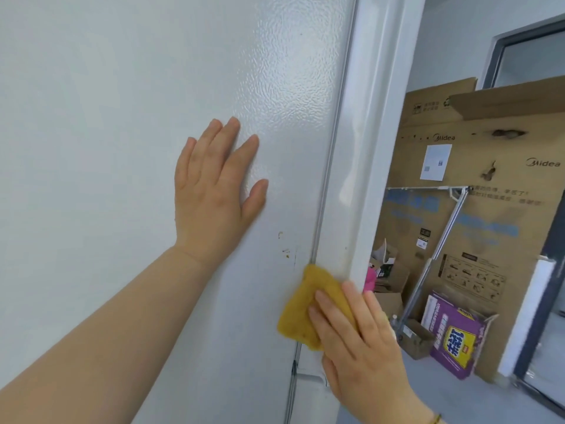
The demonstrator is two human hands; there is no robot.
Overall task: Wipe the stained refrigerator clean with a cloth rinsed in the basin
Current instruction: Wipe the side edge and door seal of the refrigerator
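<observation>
The white refrigerator point(122, 117) fills the left and middle of the view, with a textured side panel and a door edge on the right. Small brown stains point(286, 251) sit on the panel near the door seam. My left hand point(214, 191) lies flat on the panel, fingers spread, holding nothing. My right hand point(354, 341) presses a folded yellow cloth point(305, 307) against the seam just below the stains. The basin is out of sight.
Behind the refrigerator to the right stand large brown cardboard boxes point(477, 185), a purple box point(455, 338), a metal pole point(440, 246) leaning against the cardboard, and smaller open cartons on the grey floor point(458, 396).
</observation>
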